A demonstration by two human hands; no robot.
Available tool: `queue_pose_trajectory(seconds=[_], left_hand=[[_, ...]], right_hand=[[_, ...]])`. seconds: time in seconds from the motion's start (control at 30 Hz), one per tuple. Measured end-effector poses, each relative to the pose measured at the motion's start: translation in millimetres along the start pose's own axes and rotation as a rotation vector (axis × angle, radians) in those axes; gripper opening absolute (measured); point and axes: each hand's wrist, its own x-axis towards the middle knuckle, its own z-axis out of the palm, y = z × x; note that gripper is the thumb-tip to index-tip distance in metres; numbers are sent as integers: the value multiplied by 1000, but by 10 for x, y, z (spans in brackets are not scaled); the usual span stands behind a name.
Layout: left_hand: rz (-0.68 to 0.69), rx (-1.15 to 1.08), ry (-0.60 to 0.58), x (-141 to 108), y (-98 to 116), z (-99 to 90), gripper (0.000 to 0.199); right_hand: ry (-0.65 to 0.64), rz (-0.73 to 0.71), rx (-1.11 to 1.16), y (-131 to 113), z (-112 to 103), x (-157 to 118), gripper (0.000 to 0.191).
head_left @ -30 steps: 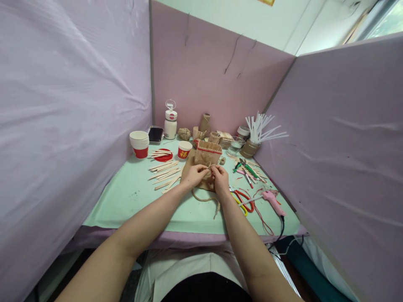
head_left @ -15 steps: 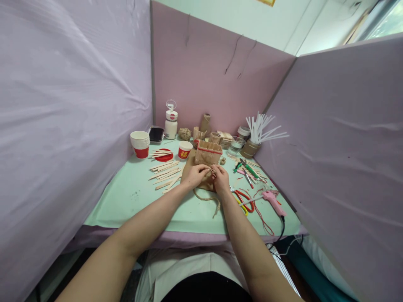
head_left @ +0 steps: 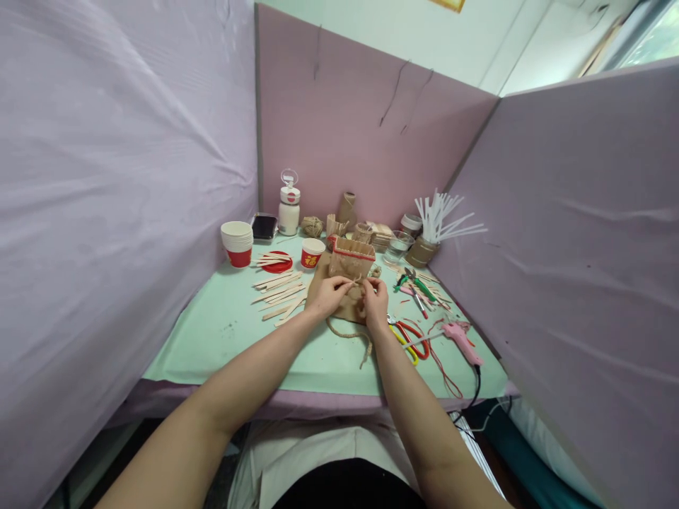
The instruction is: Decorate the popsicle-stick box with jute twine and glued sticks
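Observation:
In the middle of the table, my left hand (head_left: 329, 295) is closed, pinching a short piece of twine (head_left: 358, 281) between thumb and fingertips. My right hand (head_left: 375, 302) is closed on the same twine from the other side; its lower fingers are partly hidden. Just beyond them stands a small box of wooden sticks (head_left: 351, 263) with a red rim. Under both hands lies a brown cardboard sheet (head_left: 349, 311). A length of braided cord (head_left: 350, 334) curves over the green table cover near my right wrist.
Loose wooden sticks (head_left: 279, 290) and a red-and-white paper cup (head_left: 312, 252) are on the left, near stacked paper cups (head_left: 237, 244). To the right lie scissors (head_left: 416, 341), green-handled pliers (head_left: 423, 286) and a pink glue gun (head_left: 462, 342). A glass bowl (head_left: 397, 246) stands farther back.
My fingertips have drawn slightly apart, and more of the twine shows between them. The right hand has shifted a little to the right; the things on the table stay put.

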Motion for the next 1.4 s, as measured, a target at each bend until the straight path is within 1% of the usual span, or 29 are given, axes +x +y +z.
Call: queue_pose_trajectory(seconds=[0.07, 0.1, 0.2, 0.27, 0.37, 0.53, 0.77, 0.93, 1.17, 1.3, 1.4], left_hand=[[24, 6, 60, 31, -63, -4, 20], [35, 19, 86, 46, -97, -7, 20], [52, 85, 115, 71, -164, -15, 18], [67, 128, 95, 66, -159, -20, 19], [83, 168, 63, 36, -98, -25, 19], [69, 172, 38, -2, -13, -24, 20], [56, 198, 16, -6, -7, -26, 19], [58, 230, 3, -4, -10, -34, 19], [40, 194, 6, -12, -31, -17, 19], [-23, 152, 36, -20, -32, -8, 22], [-32, 114, 45, -5, -67, -4, 23]], right_hand=[[29, -105, -75, -52, 7, -39, 22], [10, -161, -103, -80, 12, -62, 20], [-113, -292, -170, -157, 27, -126, 17], [-157, -318, -191, -187, 35, -146, 16], [-169, -304, -181, -195, 36, -140, 15], [-145, -250, -133, -164, 25, -103, 19], [-148, -131, -106, -106, 24, -75, 21], [-176, -64, -45, -74, 36, -55, 23], [-128, -93, 29, -78, 36, -42, 21], [-82, -116, -5, -89, 34, -53, 22], [-84, -132, -14, -98, 36, -66, 22]])
